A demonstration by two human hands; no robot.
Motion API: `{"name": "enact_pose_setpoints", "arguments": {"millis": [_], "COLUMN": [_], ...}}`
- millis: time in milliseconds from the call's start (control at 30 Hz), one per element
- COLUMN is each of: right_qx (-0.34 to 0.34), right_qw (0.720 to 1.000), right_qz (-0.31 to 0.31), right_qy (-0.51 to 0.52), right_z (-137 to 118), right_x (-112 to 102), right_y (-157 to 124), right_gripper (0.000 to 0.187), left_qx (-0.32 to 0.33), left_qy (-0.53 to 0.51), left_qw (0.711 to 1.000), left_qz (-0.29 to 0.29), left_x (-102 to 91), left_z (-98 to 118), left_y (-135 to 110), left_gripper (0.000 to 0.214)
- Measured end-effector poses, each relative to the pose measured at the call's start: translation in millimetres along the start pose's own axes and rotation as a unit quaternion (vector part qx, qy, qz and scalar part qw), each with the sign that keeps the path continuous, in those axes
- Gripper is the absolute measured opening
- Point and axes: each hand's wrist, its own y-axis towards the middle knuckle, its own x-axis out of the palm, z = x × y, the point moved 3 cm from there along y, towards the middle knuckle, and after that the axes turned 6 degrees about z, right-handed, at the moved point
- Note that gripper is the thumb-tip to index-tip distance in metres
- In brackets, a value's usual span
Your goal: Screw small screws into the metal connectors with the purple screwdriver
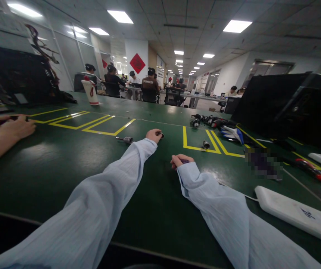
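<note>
My left hand is closed on a small round metal part, whose dark rim shows at the fingertips just above the green table. To its right and nearer me, my right hand is closed in a pinch. Something dark purple shows against its palm, too small to name. A metal fitting with a thin shaft lies on the table left of my left hand. Right of both hands, a short cylindrical metal piece rests inside a yellow taped outline.
Another person's hands hold a dark object at far left. A paper cup stands behind. On the right are headlamp-like gear, blue-white gloves, a red-black screwdriver, a pixelated patch and a white slab-shaped device with a cable.
</note>
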Motion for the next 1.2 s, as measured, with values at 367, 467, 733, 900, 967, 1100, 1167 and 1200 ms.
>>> {"name": "enact_pose_setpoints", "arguments": {"millis": [367, 467, 733, 900, 967, 1100, 1167, 1200], "right_qx": [0.007, 0.043, 0.124, 0.149, 0.139, 0.109, 0.099, 0.089], "right_qw": [0.999, 0.994, 0.941, 0.932, 0.936, 0.942, 0.945, 0.948], "right_qz": [0.01, 0.001, -0.047, -0.062, -0.066, -0.074, -0.083, -0.086], "right_qy": [0.034, 0.1, 0.313, 0.326, 0.317, 0.308, 0.299, 0.292], "right_z": [-2, -5, -1, 1, 0, -3, -4, -5], "right_x": [-7, -15, -25, -23, -21, -13, -8, -6], "right_y": [0, 1, 12, 11, 9, 2, -2, -4], "right_gripper": [0.031, 0.029, 0.044, 0.03, 0.025, 0.024, 0.022, 0.021], "left_qx": [0.153, 0.184, 0.318, 0.253, 0.182, 0.153, 0.173, 0.181], "left_qy": [0.131, 0.158, 0.166, 0.134, 0.106, 0.052, 0.042, 0.039], "left_qw": [0.975, 0.964, 0.916, 0.935, 0.955, 0.974, 0.973, 0.971], "left_qz": [-0.097, -0.109, -0.179, -0.209, -0.207, -0.158, -0.148, -0.149], "left_x": [4.6, -4.8, -41.2, -58.5, -61.9, -65.4, -65.4, -65.1], "left_z": [23, 32, 60, 60, 56, 57, 58, 59], "left_y": [-7, -18, -86, -105, -104, -101, -100, -101], "left_gripper": [0.03, 0.026, 0.036, 0.05, 0.05, 0.041, 0.03, 0.025]}}
